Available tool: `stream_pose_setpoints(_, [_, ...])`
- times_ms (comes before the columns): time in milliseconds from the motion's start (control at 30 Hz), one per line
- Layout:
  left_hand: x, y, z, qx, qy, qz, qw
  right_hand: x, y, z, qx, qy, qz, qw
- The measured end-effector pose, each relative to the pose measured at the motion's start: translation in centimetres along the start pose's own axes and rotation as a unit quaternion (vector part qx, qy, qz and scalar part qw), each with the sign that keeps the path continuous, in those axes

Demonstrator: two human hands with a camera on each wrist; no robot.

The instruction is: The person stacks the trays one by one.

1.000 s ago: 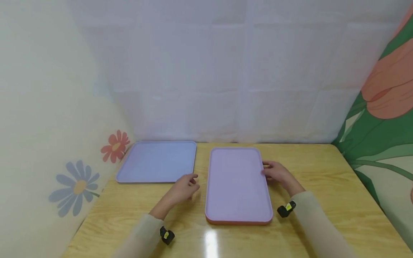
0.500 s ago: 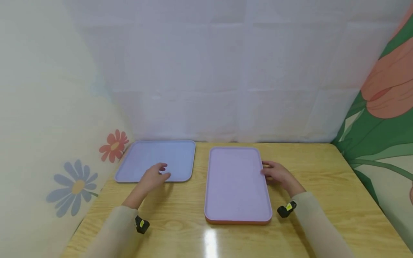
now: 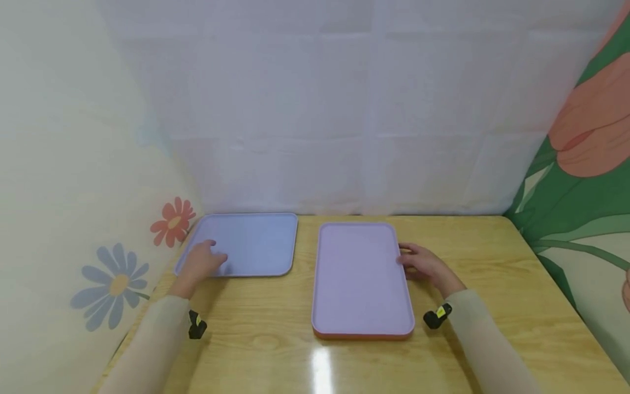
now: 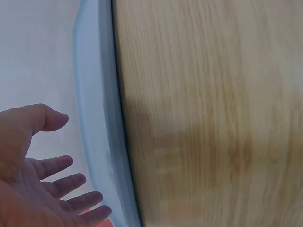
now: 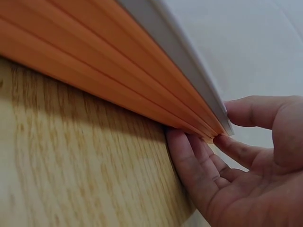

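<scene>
A light purple tray tops a stack lying lengthwise in the middle of the table. Beneath it, several orange trays show as ridged layers in the right wrist view. My right hand grips the right side of this stack, thumb at the top tray's rim and fingers lower along the orange edges. To the left, a light blue tray lies crosswise near the back. Over its left front part hovers my left hand, fingers relaxed and spread, holding nothing; the left wrist view shows it beside the tray's rim.
The wooden table backs onto a white cloth. A painted wall with flowers closes off the left side, and another with large tulips the right. Wood surface separates the blue tray from the stack.
My left hand has moved left, from beside the stack across to the left part of the blue tray. My right hand and the trays have stayed in place.
</scene>
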State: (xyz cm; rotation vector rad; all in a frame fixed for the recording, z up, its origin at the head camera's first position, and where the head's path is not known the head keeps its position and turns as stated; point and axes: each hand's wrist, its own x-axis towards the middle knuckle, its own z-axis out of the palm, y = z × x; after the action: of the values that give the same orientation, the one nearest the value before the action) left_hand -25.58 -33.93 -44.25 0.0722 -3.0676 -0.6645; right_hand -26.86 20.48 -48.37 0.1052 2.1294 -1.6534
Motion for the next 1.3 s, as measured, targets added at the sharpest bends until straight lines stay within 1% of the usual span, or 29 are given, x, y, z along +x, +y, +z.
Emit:
stream_pose_setpoints(200, [1.0,-2.1,-0.2,0.026,0.003,-0.025,0.9994,-0.2,0.1,-0.1,0.019,-0.017,-0.006,0.9997])
stream_pose_setpoints(267, [1.2,-2.6,-0.3,0.024,0.002,-0.042,0.9988,-0.2,0.2,-0.1,0.029,-0.018,-0.004,0.9994])
stream_pose_setpoints(467, [1.6,-3.9,-0.5,0.017,-0.013,-0.091,0.9956,0.0,0.1,-0.1,0.026,-0.014,0.001,0.9996])
stream_pose_setpoints(667, [1.5,-4.5,-0.8,0.011,-0.029,-0.116,0.9928,-0.2,0.2,0.0,0.019,-0.023,-0.015,0.9994])
stream_pose_setpoints(733, [1.4,-4.7,-0.8,0.012,-0.031,-0.129,0.9911,-0.2,0.2,0.0,0.018,-0.023,-0.015,0.9995])
stream_pose_setpoints(933, [1.5,-5.4,-0.5,0.010,-0.029,-0.152,0.9879,-0.3,0.1,0.1,0.015,-0.025,-0.012,0.9995])
stream_pose_setpoints(1000, [1.6,-5.8,-0.3,0.013,-0.025,-0.148,0.9886,-0.3,0.1,0.1,0.017,-0.024,-0.012,0.9995])
stream_pose_setpoints(1133, [1.9,-6.5,0.0,0.027,-0.017,-0.154,0.9876,-0.2,0.3,0.0,0.015,-0.025,-0.015,0.9995])
stream_pose_setpoints(1300, [1.9,-6.4,0.1,0.048,-0.015,-0.174,0.9835,0.0,0.6,-0.1,0.019,-0.028,-0.018,0.9993])
